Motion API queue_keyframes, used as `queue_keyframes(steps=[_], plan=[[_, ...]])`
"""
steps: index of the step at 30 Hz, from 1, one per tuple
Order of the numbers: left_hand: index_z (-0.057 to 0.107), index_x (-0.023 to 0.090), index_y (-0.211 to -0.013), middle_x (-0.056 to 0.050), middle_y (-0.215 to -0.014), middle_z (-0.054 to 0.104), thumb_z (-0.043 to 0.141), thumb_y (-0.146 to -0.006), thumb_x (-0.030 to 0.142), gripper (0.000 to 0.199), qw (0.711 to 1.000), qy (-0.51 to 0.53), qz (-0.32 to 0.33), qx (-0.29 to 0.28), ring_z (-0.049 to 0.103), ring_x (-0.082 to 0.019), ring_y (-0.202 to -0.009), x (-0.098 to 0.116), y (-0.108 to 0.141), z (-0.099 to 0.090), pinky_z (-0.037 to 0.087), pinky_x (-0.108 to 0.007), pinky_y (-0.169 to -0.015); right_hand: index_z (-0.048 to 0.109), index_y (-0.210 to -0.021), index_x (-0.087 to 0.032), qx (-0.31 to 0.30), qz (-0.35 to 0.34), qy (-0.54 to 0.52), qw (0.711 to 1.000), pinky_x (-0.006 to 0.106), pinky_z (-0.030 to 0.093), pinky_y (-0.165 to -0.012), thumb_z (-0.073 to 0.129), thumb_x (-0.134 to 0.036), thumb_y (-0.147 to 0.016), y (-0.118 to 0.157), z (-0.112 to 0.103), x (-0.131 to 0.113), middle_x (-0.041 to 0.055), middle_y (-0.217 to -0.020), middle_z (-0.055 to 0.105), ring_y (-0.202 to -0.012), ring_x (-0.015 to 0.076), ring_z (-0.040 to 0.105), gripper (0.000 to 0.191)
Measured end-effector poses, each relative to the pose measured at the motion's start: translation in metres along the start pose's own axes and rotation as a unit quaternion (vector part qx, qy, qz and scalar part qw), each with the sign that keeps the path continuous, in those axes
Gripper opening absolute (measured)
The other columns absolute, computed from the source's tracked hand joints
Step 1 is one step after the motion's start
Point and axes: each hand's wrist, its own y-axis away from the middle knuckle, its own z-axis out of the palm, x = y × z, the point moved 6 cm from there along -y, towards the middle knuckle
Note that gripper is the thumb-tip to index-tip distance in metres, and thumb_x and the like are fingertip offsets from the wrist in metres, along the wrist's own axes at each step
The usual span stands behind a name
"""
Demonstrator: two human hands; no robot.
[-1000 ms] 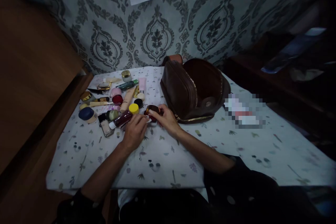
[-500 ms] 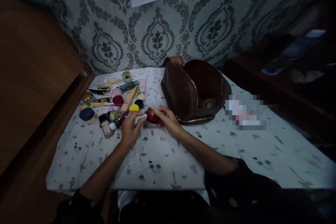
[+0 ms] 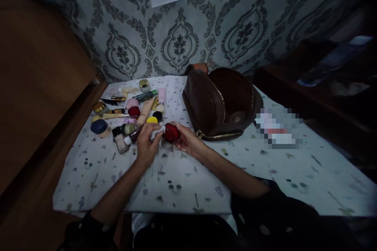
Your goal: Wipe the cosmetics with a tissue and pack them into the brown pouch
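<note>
My right hand [image 3: 188, 139] grips a small dark-red faceted bottle [image 3: 171, 132] above the tablecloth. Pinched in the fingers of my left hand [image 3: 147, 145] is a white crumpled wipe [image 3: 156, 133], pressed against the bottle's left side. Just left of that hand lies a dark purple bottle with a white cap [image 3: 134, 135], partly hidden by the fingers. A bottle of pale liquid with a black cap [image 3: 120, 141] is beside it. Behind the hands are a yellow lid [image 3: 152, 120], a black lid [image 3: 158, 116] and a beige tube [image 3: 145, 112].
Several jars, brushes and tubes crowd the left of the table, among them a blue-lidded jar [image 3: 99, 127] and a pink tube [image 3: 161, 97]. An unzipped brown leather bag [image 3: 203, 98] stands right of centre. Further right is a blurred-out item [image 3: 278, 128]. Wooden furniture [image 3: 44, 86] borders the left.
The red bottle has turned in my right hand, so a broad red face now shows. My left hand keeps the wipe against it. The view has shifted slightly.
</note>
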Motion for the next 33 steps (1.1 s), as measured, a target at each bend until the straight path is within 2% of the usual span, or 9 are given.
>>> queue_keyframes(steps=[9, 18, 27, 33], plan=[[0.065, 0.020, -0.091, -0.004, -0.092, 0.063, 0.061, -0.090, 0.022, 0.005, 0.999, -0.034, 0.015, -0.011, 0.062, -0.018, -0.093, 0.002, 0.000, 0.002, 0.051, -0.034, -0.086, 0.063, -0.095, -0.020, 0.028, 0.057, -0.060, 0.996, 0.014, 0.022, -0.029, 0.053, -0.052, -0.094, -0.008, -0.008, 0.011, 0.0005, -0.068, 0.068, -0.035, 0.0047, 0.042, 0.034], [0.065, 0.020, -0.094, -0.005, -0.096, 0.062, 0.058, -0.092, 0.020, 0.008, 0.996, -0.063, 0.045, -0.038, 0.062, -0.017, -0.094, 0.004, 0.002, 0.004, 0.051, -0.033, -0.087, 0.064, -0.092, -0.019, 0.025, 0.036, -0.072, 0.996, 0.014, 0.025, -0.029, 0.057, -0.052, -0.091, -0.007, -0.005, 0.009, -0.0004, -0.070, 0.067, -0.037, 0.0040, 0.042, 0.034], [0.068, 0.020, -0.096, -0.007, -0.096, 0.069, 0.057, -0.093, 0.018, 0.012, 0.991, -0.075, 0.091, -0.062, 0.063, -0.019, -0.092, 0.007, 0.005, 0.009, 0.052, -0.037, -0.085, 0.062, -0.086, -0.016, 0.043, 0.060, -0.098, 0.993, 0.014, 0.018, -0.028, 0.057, -0.057, -0.090, -0.006, -0.006, 0.008, -0.0017, -0.059, 0.060, -0.036, 0.0038, 0.039, 0.042], [0.068, 0.020, -0.096, -0.007, -0.095, 0.069, 0.057, -0.092, 0.018, 0.012, 0.989, -0.070, 0.094, -0.086, 0.063, -0.019, -0.090, 0.008, 0.005, 0.011, 0.052, -0.036, -0.082, 0.061, -0.083, -0.017, 0.041, 0.041, -0.098, 0.993, 0.014, 0.018, -0.029, 0.059, -0.059, -0.087, -0.009, -0.007, 0.007, -0.0028, -0.059, 0.058, -0.037, 0.0030, 0.037, 0.042]])
